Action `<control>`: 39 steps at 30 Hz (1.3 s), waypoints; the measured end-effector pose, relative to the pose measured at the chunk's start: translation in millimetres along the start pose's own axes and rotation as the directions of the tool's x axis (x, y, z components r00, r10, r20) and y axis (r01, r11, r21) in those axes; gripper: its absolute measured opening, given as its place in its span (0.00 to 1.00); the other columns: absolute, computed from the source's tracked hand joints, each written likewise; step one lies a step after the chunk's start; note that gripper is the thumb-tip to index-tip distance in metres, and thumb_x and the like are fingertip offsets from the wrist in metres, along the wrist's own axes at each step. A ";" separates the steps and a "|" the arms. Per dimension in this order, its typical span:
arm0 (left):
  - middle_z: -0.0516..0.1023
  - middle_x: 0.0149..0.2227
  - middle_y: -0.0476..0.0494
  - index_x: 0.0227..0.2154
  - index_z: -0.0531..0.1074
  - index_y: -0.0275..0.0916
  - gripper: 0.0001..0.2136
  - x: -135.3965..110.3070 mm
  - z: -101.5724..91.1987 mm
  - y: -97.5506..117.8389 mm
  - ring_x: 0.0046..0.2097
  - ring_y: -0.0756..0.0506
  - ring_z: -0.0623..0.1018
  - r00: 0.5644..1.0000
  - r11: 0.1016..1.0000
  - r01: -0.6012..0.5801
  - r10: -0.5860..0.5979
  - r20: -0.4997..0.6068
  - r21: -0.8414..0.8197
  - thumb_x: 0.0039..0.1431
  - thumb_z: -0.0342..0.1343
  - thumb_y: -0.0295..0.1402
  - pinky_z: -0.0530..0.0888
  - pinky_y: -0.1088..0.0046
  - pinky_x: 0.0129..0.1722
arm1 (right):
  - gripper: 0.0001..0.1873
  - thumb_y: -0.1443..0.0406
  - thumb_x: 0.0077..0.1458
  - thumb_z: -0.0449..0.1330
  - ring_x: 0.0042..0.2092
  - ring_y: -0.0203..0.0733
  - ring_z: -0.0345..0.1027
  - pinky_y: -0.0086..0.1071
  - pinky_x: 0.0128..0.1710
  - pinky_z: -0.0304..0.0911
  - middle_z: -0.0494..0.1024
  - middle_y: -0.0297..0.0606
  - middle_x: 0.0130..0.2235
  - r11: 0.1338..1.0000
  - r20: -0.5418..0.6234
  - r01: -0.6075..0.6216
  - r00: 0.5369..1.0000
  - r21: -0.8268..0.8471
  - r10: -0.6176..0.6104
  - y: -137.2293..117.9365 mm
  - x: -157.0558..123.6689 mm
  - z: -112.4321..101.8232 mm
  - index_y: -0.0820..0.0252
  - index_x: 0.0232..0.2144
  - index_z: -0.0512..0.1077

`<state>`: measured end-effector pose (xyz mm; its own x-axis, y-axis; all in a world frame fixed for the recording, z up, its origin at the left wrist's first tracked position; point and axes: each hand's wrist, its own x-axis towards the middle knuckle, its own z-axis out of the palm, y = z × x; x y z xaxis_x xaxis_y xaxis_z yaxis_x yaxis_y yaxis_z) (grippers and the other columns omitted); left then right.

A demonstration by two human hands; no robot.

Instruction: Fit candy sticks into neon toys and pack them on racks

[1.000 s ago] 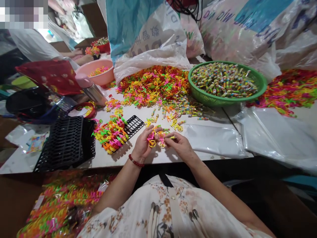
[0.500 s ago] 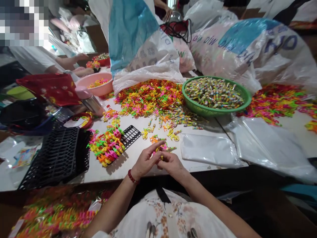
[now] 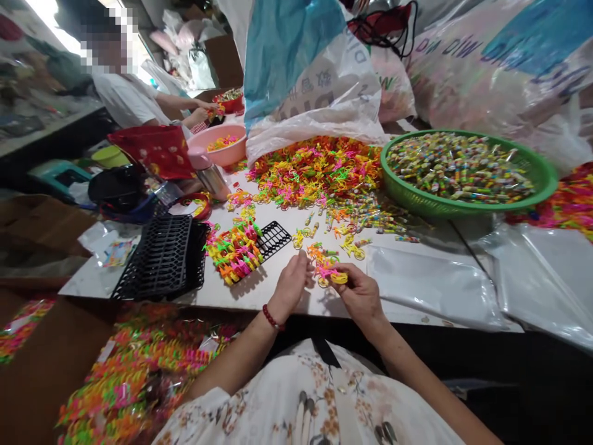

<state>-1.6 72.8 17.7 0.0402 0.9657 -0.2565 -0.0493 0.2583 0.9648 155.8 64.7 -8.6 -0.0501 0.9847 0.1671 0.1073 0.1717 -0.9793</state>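
My right hand (image 3: 364, 295) pinches a small yellow plastic toy (image 3: 340, 278) with looped parts between thumb and fingers. Pink and orange toy pieces (image 3: 320, 252) lie just beyond it; how far the pink one touches my fingers is unclear. To the left, my left hand (image 3: 291, 284) has its back towards me, fingers loosely bent and apart, with nothing visible in them. A black plastic grid (image 3: 275, 238) lies left of my hands, its nearer part covered with rows of colourful toys (image 3: 234, 253). Wrapped candy tubes (image 3: 370, 216) are scattered beyond.
A heap of bright toys (image 3: 315, 170) spills from a large sack (image 3: 296, 68). Right of it stands a green basket (image 3: 417, 201) of candy tubes. Clear bags (image 3: 430, 287) lie right, stacked black grids (image 3: 157, 259) left. A co-worker (image 3: 130, 93) sits at far left.
My hands were together over a small yellow piece; now they are apart, with the yellow toy in my right hand. The view has turned left, bringing more of the co-worker into sight.
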 end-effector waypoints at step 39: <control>0.59 0.22 0.57 0.32 0.61 0.41 0.17 -10.2 11.2 -15.2 0.21 0.55 0.59 0.996 0.988 -0.036 0.023 -0.090 -0.152 0.59 0.53 0.50 0.59 0.81 0.20 | 0.09 0.59 0.54 0.64 0.40 0.41 0.72 0.36 0.44 0.68 0.79 0.37 0.37 0.984 0.042 -0.100 0.995 0.150 0.095 -9.6 -13.1 7.0 0.57 0.36 0.77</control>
<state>10.0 58.7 6.3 -0.0511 0.9697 -0.2388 -0.2018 0.2241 0.9534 148.5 49.9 -2.2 -0.0815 0.9943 0.0686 -0.0389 0.0656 -0.9971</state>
